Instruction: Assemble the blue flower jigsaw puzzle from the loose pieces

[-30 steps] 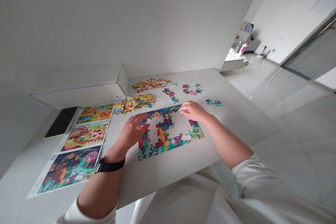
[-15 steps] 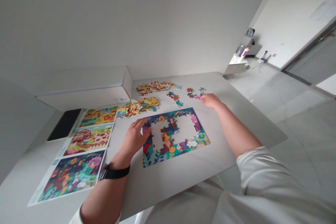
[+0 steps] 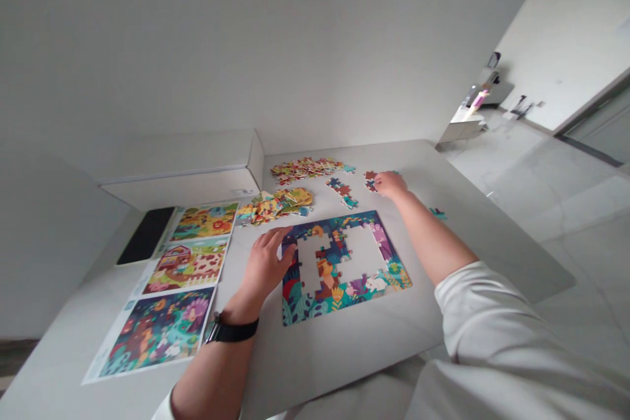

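A partly built colourful jigsaw (image 3: 344, 262) lies on the white table (image 3: 344, 341), its border joined and white gaps in the middle. My left hand (image 3: 266, 262), a black watch on its wrist, rests flat with fingers spread on the jigsaw's left edge. My right hand (image 3: 391, 184) reaches far over the table onto a small cluster of loose pieces (image 3: 370, 180); its fingers curl down over them and I cannot see whether any piece is gripped. A short joined strip of pieces (image 3: 343, 191) lies just left of that hand.
Two heaps of loose pieces (image 3: 302, 169) (image 3: 275, 203) lie behind the jigsaw. A sheet with three reference pictures (image 3: 172, 289) lies at left, beside a black phone (image 3: 145, 244) and a white box (image 3: 187, 167). A teal piece (image 3: 437, 213) sits right of my arm.
My right hand left the jigsaw's top edge and stretched away to the loose pieces at the far right. The left hand stayed on the jigsaw. The view shifted a little.
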A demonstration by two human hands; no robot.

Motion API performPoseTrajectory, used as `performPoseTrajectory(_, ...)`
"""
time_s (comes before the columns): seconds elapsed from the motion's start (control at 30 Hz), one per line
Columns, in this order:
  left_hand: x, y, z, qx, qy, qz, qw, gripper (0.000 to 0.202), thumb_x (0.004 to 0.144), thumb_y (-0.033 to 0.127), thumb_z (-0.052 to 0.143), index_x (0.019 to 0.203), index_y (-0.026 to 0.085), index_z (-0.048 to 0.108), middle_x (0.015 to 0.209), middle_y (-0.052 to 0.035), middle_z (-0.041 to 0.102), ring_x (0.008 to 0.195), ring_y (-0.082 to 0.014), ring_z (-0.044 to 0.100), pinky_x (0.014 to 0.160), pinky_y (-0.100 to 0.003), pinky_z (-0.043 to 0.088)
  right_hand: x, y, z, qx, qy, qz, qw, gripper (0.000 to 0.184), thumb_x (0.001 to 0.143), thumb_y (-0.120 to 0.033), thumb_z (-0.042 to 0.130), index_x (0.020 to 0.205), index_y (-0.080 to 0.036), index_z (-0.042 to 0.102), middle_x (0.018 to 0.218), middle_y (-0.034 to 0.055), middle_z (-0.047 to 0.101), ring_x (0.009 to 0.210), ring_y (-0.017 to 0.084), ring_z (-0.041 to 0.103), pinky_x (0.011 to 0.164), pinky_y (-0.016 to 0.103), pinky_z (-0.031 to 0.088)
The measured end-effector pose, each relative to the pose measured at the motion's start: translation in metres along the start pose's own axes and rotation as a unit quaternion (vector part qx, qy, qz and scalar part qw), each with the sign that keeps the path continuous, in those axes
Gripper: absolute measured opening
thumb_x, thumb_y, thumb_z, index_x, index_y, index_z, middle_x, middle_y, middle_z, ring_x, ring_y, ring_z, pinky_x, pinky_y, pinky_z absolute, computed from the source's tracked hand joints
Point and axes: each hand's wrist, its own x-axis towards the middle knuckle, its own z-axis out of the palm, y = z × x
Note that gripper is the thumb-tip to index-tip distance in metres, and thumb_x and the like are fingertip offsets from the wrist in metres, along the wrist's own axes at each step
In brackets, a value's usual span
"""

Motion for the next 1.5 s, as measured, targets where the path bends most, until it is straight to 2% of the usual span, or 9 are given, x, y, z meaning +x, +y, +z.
performPoseTrajectory(0.1, 0.0, -0.001, 0.0, 0.005, 0.0, -0.002, 1.0, 0.041, 0.106, 0.036, 0.056, 0.144, 0.024, 0.065, 0.139, -0.014, 0.073, 0.129, -0.0352, 0.068, 0.112, -0.055, 0.056, 0.006, -0.006, 0.0, -0.02, -0.011, -0.003, 1.0, 0.036, 0.091, -0.039, 0.079, 0.125, -0.031, 0.084, 0.13, 0.0076, 0.083, 0.118, 0.026, 0.076, 0.098, 0.033, 0.057)
performPoseTrajectory(0.33, 0.002, -0.002, 0.001, -0.011, 0.006, -0.011, 1.0, 0.042, 0.103, 0.033, 0.06, 0.144, 0.025, 0.066, 0.136, -0.012, 0.074, 0.127, -0.0329, 0.069, 0.113, -0.052, 0.056, 0.011, -0.012, 0.0, 0.007, -0.06, -0.013, 0.998, 0.042, 0.08, -0.032, 0.09, 0.121, -0.025, 0.085, 0.108, 0.0081, 0.086, 0.099, 0.026, 0.079, 0.091, 0.033, 0.057)
performPoseTrajectory(0.53, 0.004, 0.004, -0.001, -0.039, 0.035, -0.037, 0.998, 0.038, 0.102, 0.031, 0.061, 0.138, 0.023, 0.069, 0.132, -0.0126, 0.075, 0.126, -0.0314, 0.069, 0.114, -0.051, 0.056, -0.012, -0.019, 0.009, 0.141, 0.033, -0.082, 0.986, 0.043, 0.08, -0.016, 0.083, 0.123, -0.02, 0.083, 0.122, 0.0086, 0.082, 0.1, 0.021, 0.075, 0.094, 0.03, 0.055)
performPoseTrajectory(0.7, 0.005, 0.012, -0.005, -0.086, 0.066, -0.067, 0.992, 0.031, 0.103, 0.032, 0.063, 0.131, 0.021, 0.072, 0.129, -0.0112, 0.076, 0.122, -0.027, 0.071, 0.111, -0.046, 0.058, -0.048, -0.04, 0.009, 0.318, 0.048, -0.167, 0.932, 0.048, 0.085, -0.014, 0.076, 0.133, -0.018, 0.077, 0.116, 0.0084, 0.081, 0.086, 0.018, 0.073, 0.088, 0.032, 0.06)
performPoseTrajectory(0.83, 0.005, 0.024, -0.003, -0.171, 0.063, -0.073, 0.981, 0.028, 0.103, 0.036, 0.066, 0.125, 0.021, 0.074, 0.118, -0.0092, 0.079, 0.105, -0.0213, 0.074, 0.094, -0.036, 0.061, -0.095, -0.067, 0.009, 0.397, 0.033, -0.283, 0.873, 0.043, 0.09, -0.027, 0.075, 0.133, -0.024, 0.076, 0.107, 0.0054, 0.081, 0.087, 0.019, 0.073, 0.091, 0.038, 0.062)
performPoseTrajectory(0.97, 0.004, 0.041, 0.005, -0.248, 0.034, -0.072, 0.965, 0.034, 0.101, 0.043, 0.071, 0.124, 0.019, 0.076, 0.106, -0.0089, 0.08, 0.092, -0.0191, 0.074, 0.081, -0.031, 0.059, -0.138, -0.089, 0.023, 0.446, -0.027, -0.313, 0.838, 0.036, 0.092, -0.034, 0.073, 0.126, -0.025, 0.078, 0.103, 0.0045, 0.081, 0.088, 0.02, 0.074, 0.088, 0.038, 0.063)
performPoseTrajectory(1.1, 0.003, 0.053, 0.01, -0.282, -0.006, -0.08, 0.956, 0.04, 0.1, 0.049, 0.073, 0.124, 0.018, 0.076, 0.099, -0.0083, 0.081, 0.081, -0.018, 0.072, 0.074, -0.029, 0.056, -0.16, -0.104, 0.04, 0.476, -0.082, -0.319, 0.815, 0.032, 0.092, -0.032, 0.072, 0.123, -0.024, 0.078, 0.104, 0.0049, 0.081, 0.092, 0.02, 0.076, 0.085, 0.035, 0.063)
performPoseTrajectory(1.3, 0.002, 0.054, 0.012, -0.291, -0.031, -0.098, 0.951, 0.037, 0.097, 0.053, 0.073, 0.108, 0.017, 0.076, 0.087, -0.0053, 0.077, 0.072, -0.016, 0.066, 0.069, -0.029, 0.051, -0.171, -0.114, 0.045, 0.458, -0.082, -0.347, 0.815, 0.033, 0.094, -0.027, 0.068, 0.126, -0.024, 0.075, 0.106, 0.005, 0.082, 0.094, 0.02, 0.076, 0.087, 0.035, 0.062)
performPoseTrajectory(1.5, 0.003, 0.05, 0.012, -0.353, -0.037, -0.112, 0.928, 0.042, 0.094, 0.054, 0.076, 0.113, 0.017, 0.073, 0.074, 0.0004, 0.066, 0.062, -0.0124, 0.054, 0.06, -0.026, 0.042, -0.173, -0.113, 0.036, 0.437, 0.019, -0.354, 0.827, 0.026, 0.098, -0.029, 0.065, 0.121, -0.023, 0.075, 0.107, 0.007, 0.081, 0.097, 0.022, 0.076, 0.086, 0.034, 0.06)
